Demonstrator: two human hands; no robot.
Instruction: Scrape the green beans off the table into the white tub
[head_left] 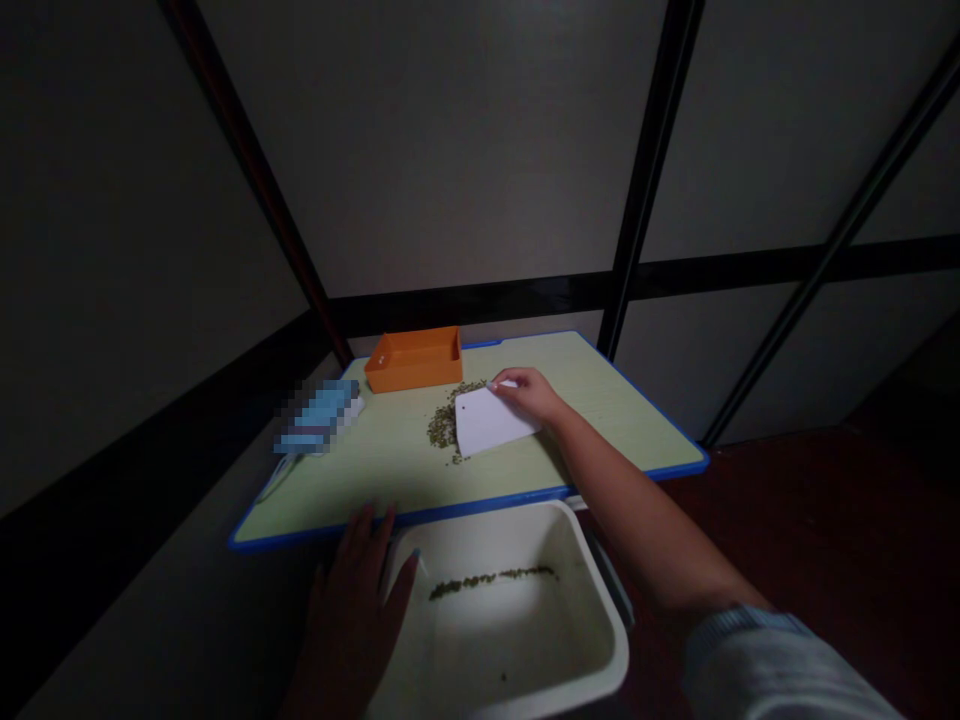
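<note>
My right hand (pixel 528 392) pinches the far edge of a white flat card (pixel 491 420), which has a small dark hole near its left edge. The card lies low over the table, its left side against a scattered pile of small greenish grains (pixel 444 425). In shadow, my left hand (pixel 364 580) rests at the left rim of a white plastic bin (pixel 592 600), fingers spread and thumb stretched along the rim. Inside the bin, a line of the same grains (pixel 487 580) lies along the far part of the bottom.
On the pale table (pixel 600 420) with a blue edge stands an orange open box (pixel 416 375) at the back left. A blurred blue item (pixel 319 415) with a white cable lies at the left side. Grey wall panels (pixel 480 150) rise right behind the table.
</note>
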